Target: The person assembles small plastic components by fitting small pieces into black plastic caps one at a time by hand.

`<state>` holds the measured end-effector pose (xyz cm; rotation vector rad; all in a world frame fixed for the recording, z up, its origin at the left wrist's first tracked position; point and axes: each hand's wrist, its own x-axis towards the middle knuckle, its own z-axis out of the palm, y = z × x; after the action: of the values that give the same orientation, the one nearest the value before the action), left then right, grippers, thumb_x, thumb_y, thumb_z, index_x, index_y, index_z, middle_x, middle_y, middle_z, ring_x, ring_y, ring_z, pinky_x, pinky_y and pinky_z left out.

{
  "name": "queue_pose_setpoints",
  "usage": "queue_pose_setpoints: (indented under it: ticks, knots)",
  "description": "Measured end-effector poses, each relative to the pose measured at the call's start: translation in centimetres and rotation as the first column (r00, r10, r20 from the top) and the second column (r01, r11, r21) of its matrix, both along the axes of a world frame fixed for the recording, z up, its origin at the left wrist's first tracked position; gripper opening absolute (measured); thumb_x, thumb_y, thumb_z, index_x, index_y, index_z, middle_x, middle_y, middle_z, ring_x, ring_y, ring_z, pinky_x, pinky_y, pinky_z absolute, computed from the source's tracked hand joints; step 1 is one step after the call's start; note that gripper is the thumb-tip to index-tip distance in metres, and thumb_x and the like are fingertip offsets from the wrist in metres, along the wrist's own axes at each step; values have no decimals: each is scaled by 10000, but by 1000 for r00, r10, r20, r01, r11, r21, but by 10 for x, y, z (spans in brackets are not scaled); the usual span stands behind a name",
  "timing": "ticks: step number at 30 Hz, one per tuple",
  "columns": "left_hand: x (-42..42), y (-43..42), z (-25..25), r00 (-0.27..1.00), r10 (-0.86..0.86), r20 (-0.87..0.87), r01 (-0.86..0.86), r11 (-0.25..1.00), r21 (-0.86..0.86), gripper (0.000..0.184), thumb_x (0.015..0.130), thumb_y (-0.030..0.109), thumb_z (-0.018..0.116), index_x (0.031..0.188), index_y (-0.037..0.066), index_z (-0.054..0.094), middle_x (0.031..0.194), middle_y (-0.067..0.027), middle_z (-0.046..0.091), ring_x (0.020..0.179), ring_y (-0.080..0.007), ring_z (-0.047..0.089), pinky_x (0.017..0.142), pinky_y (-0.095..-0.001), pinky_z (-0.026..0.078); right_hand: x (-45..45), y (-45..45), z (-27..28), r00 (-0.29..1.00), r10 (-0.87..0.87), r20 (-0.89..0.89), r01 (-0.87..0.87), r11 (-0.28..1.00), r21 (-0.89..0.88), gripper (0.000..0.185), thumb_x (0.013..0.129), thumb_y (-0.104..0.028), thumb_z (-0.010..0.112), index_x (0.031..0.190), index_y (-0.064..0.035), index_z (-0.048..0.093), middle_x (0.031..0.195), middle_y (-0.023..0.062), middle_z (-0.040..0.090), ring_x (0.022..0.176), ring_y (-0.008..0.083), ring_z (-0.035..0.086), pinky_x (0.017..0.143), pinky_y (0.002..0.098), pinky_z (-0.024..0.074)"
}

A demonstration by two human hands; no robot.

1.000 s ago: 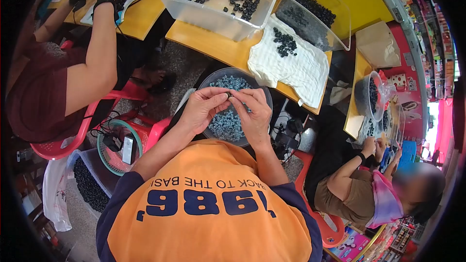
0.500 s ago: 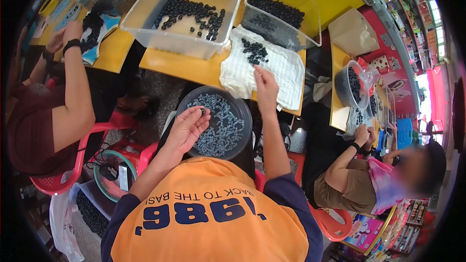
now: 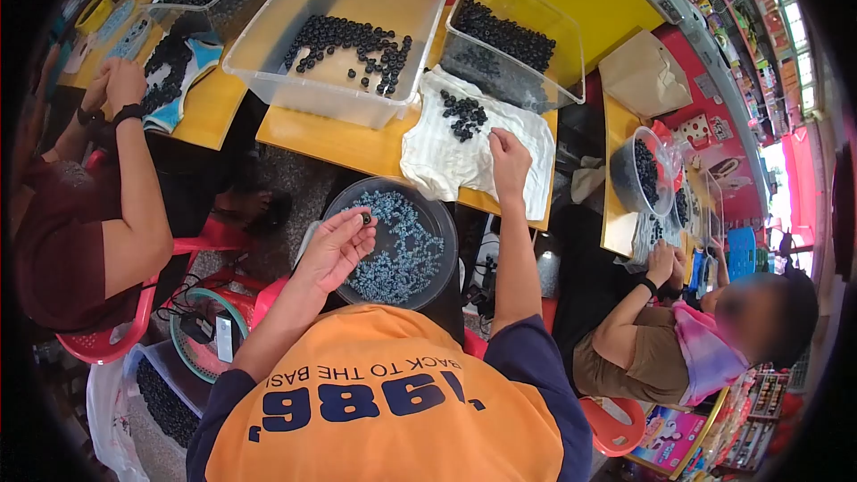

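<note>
Between thumb and fingertips, my left hand pinches a small black round piece over the left side of a dark round tub that holds many small blue-grey parts. My right hand is over the white cloth, just right of a small pile of black pieces. Its fingers are pressed together; whatever they may hold is too small to make out.
Clear bins with black pieces stand on the yellow table beyond the cloth. One person sits at left, another person at right, both with hands at work. A red stool is lower right.
My hands have parted. The left stayed over the tub with the black piece, while the right went up to the cloth, and now lies slightly right of the pile. The view has shifted.
</note>
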<state>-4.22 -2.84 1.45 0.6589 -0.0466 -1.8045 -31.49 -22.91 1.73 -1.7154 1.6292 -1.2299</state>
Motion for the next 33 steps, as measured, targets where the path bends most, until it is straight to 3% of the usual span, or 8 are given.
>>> queue_pose_setpoints:
  ticks: [1,3,5,7,9,15,20,33]
  knots:
    - [0,-4,3,1000,0,2,0,1000,-16,208,908,90,602,1106,30,614,984,-102,671,828,-143,655,766,-279,558,3,11,0,1000,5,-4,-5,1000,4,173,854,-47,608,1009,6,665,872,99,674,714,155,590,671,273,469]
    - [-1,-12,6,1000,5,0,-5,1000,-28,199,908,87,601,1099,35,616,982,-100,672,822,-140,654,760,-276,556,11,34,-2,860,103,500,-203,968,149,187,877,-38,587,1031,42,653,892,67,681,709,71,537,649,208,428]
    - [-4,-19,10,1000,-3,10,4,999,-44,176,923,88,576,1090,43,606,972,-93,666,804,-136,648,750,-290,559,29,67,10,707,110,699,-345,916,204,199,872,-29,593,1037,73,641,903,69,670,710,71,536,649,196,424]
    - [-8,-22,18,1000,1,12,-1,999,-32,159,922,90,577,1072,46,607,962,-85,668,794,-130,648,746,-284,558,45,97,24,611,90,787,-433,870,236,215,884,6,577,1081,88,607,930,123,659,781,124,597,711,221,474]
    - [-12,-23,21,1000,-20,21,20,999,-35,168,919,97,585,1079,49,610,962,-78,671,789,-126,648,739,-278,556,60,118,32,518,111,848,-504,841,197,213,864,27,586,1066,79,631,920,95,667,739,96,575,689,205,460]
    - [-12,-9,25,1000,1,-1,-1,998,-64,166,903,86,607,1061,40,629,963,-90,682,796,-133,655,737,-273,553,87,150,44,590,189,785,-541,814,210,228,832,31,645,1057,71,639,899,89,675,819,135,648,702,219,497]
    - [-8,-1,25,998,57,18,-56,997,-58,169,886,57,622,1048,12,638,941,-95,685,790,-139,663,722,-242,555,100,161,51,706,326,629,-513,847,138,167,826,31,659,988,9,692,936,24,650,768,54,573,667,172,449]
    - [-9,3,31,996,70,52,-66,995,-71,167,871,43,638,1031,-3,655,895,-80,679,757,-127,654,720,-228,553,110,172,66,855,410,318,-450,891,60,159,766,18,714,921,4,685,918,74,662,746,90,600,661,212,490]
